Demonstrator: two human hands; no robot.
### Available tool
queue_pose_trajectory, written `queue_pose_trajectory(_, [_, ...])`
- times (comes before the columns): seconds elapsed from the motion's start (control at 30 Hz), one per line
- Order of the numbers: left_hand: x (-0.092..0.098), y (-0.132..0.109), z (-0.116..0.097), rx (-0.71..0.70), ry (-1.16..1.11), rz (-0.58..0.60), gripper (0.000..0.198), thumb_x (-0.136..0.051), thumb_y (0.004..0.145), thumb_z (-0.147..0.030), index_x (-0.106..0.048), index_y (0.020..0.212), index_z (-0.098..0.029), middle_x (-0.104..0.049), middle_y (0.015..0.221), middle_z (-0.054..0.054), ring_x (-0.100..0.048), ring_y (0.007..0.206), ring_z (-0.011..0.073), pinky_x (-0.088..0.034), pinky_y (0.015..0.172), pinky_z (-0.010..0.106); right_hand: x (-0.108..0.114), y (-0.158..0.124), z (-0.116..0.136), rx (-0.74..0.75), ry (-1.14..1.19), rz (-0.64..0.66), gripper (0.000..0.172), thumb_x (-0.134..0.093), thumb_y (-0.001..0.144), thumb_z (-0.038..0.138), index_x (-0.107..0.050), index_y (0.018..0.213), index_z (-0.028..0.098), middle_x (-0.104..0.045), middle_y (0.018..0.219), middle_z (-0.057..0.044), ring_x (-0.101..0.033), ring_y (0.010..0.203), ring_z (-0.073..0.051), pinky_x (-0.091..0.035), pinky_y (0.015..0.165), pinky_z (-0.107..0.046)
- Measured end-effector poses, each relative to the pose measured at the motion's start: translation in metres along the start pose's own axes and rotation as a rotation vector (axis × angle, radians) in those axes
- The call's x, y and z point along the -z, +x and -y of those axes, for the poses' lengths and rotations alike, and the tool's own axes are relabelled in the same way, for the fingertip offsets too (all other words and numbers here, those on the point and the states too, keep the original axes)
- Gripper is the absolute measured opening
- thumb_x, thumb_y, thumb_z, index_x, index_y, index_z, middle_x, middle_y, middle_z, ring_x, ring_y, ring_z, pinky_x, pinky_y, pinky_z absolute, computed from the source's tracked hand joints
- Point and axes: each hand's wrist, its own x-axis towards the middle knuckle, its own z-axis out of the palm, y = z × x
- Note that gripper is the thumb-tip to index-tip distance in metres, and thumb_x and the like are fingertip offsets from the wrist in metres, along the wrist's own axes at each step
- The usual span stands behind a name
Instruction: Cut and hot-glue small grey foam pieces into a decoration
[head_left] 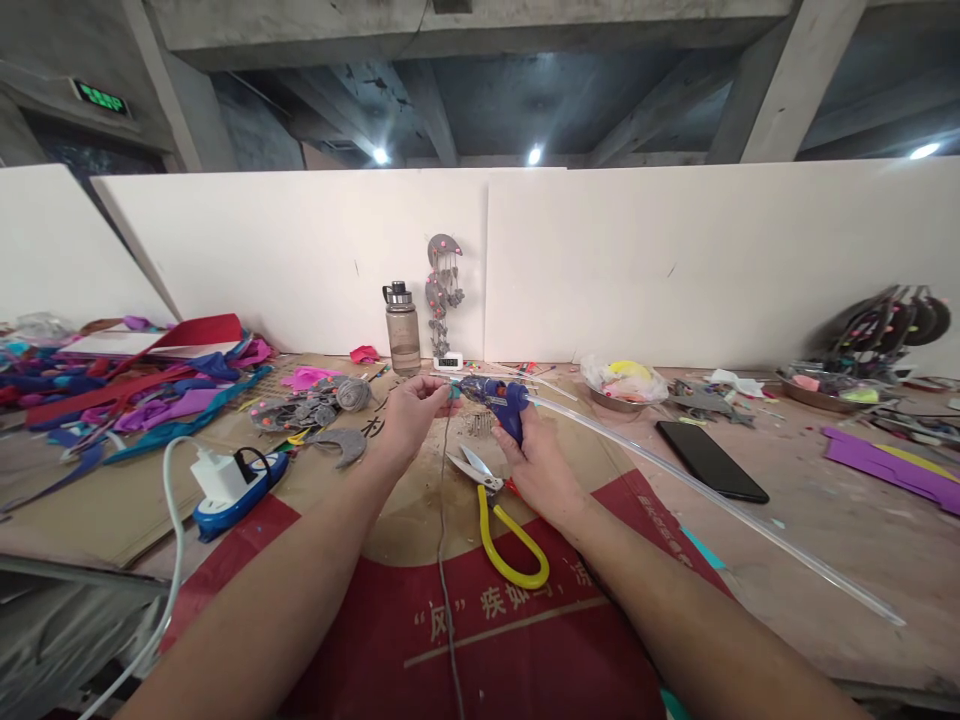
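A blue hot glue gun (504, 400) is gripped in my right hand (541, 462), its nozzle pointing left. From its back end a long clear glue stick (705, 487) slants down to the right. My left hand (420, 410) pinches a small teal piece (454, 390) right at the nozzle. A thin grey cord (443, 520) hangs from there down across the red and brown sheet toward me; whether it joins the teal piece I cannot make out. Below my hands lie scissors (512, 540) with yellow handles, blades partly apart.
A water bottle (403, 330) and a hanging grey felt ornament (444, 290) stand by the white partition. Left are a power strip (244, 490) with a charger and colourful fabric scraps (150, 375). A black phone (711, 460) and a bagged bowl (624, 383) lie right.
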Motion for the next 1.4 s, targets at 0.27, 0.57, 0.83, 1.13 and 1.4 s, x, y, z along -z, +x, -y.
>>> queue_pose_trajectory(0.27, [0.000, 0.001, 0.001, 0.004, -0.007, -0.008, 0.027, -0.075, 0.066, -0.034, -0.061, 0.074, -0.012, -0.067, 0.066, 0.003, -0.068, 0.060, 0.0175, -0.058, 0.065, 0.034, -0.001, 0.000, -0.001, -0.011, -0.034, -0.019, 0.038, -0.042, 0.092, 0.033, -0.048, 0.126, 0.015, -0.061, 0.120, -0.016, -0.057, 0.110, -0.029, -0.043, 0.097, -0.047])
queue_pose_trajectory(0.57, [0.002, 0.001, 0.004, -0.003, 0.005, 0.005, 0.026, -0.074, 0.068, -0.033, -0.063, 0.076, -0.012, -0.068, 0.070, 0.004, -0.069, 0.064, 0.0180, -0.059, 0.069, 0.036, 0.002, 0.000, 0.002, -0.009, 0.021, -0.036, 0.037, -0.042, 0.092, 0.033, -0.048, 0.124, 0.016, -0.061, 0.121, -0.015, -0.057, 0.112, -0.028, -0.043, 0.098, -0.046])
queue_pose_trajectory(0.83, [-0.002, 0.000, -0.002, 0.107, -0.066, -0.009, 0.021, -0.075, 0.067, -0.027, -0.062, 0.076, -0.012, -0.069, 0.069, 0.004, -0.068, 0.061, 0.0165, -0.058, 0.067, 0.033, 0.003, 0.015, -0.017, -0.310, 0.352, -0.102, 0.022, -0.053, 0.082, 0.038, -0.048, 0.098, 0.023, -0.066, 0.085, -0.005, -0.059, 0.063, -0.019, -0.046, 0.057, -0.031])
queue_pose_trajectory(1.13, [0.000, 0.000, -0.001, 0.168, -0.077, -0.018, 0.019, -0.074, 0.069, -0.023, -0.063, 0.076, -0.011, -0.070, 0.070, 0.006, -0.068, 0.060, 0.0160, -0.058, 0.066, 0.032, 0.002, 0.011, -0.007, -0.250, 0.503, -0.017, 0.023, -0.056, 0.081, 0.043, -0.048, 0.093, 0.025, -0.062, 0.076, -0.001, -0.050, 0.055, -0.015, -0.042, 0.050, -0.029])
queue_pose_trajectory(1.4, [-0.002, -0.002, -0.006, 0.202, -0.101, -0.024, 0.017, -0.074, 0.068, -0.022, -0.063, 0.075, -0.010, -0.071, 0.071, 0.006, -0.068, 0.060, 0.0153, -0.058, 0.065, 0.030, -0.003, 0.007, -0.014, -0.083, 0.268, -0.090, 0.029, -0.052, 0.085, 0.036, -0.056, 0.111, 0.023, -0.066, 0.087, -0.005, -0.061, 0.087, -0.024, -0.051, 0.073, -0.038])
